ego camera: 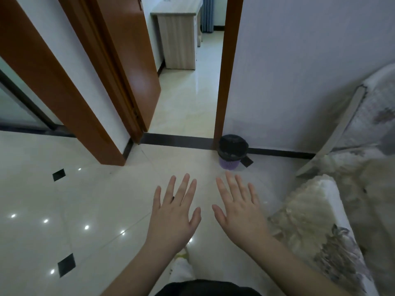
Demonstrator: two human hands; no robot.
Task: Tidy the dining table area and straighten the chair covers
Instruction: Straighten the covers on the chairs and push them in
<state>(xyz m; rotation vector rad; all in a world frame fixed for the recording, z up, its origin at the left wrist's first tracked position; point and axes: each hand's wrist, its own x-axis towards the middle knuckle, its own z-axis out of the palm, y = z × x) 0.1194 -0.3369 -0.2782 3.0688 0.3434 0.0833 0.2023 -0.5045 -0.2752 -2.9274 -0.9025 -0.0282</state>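
Note:
My left hand (174, 212) and my right hand (238, 210) are stretched out side by side over the tiled floor, palms down, fingers straight and spread. Neither holds anything. At the right edge stands a seat with a pale flowered fabric cover (316, 227), rumpled over its arm and back. My right hand is left of that cover and apart from it. No dining table is in view.
A small purple waste bin (232, 151) with a dark liner stands by the wall beyond my hands. An open doorway with a brown wooden door (132, 67) leads to a room with a pale wooden desk (177, 39). Glossy tiles (64, 210) spread to the left.

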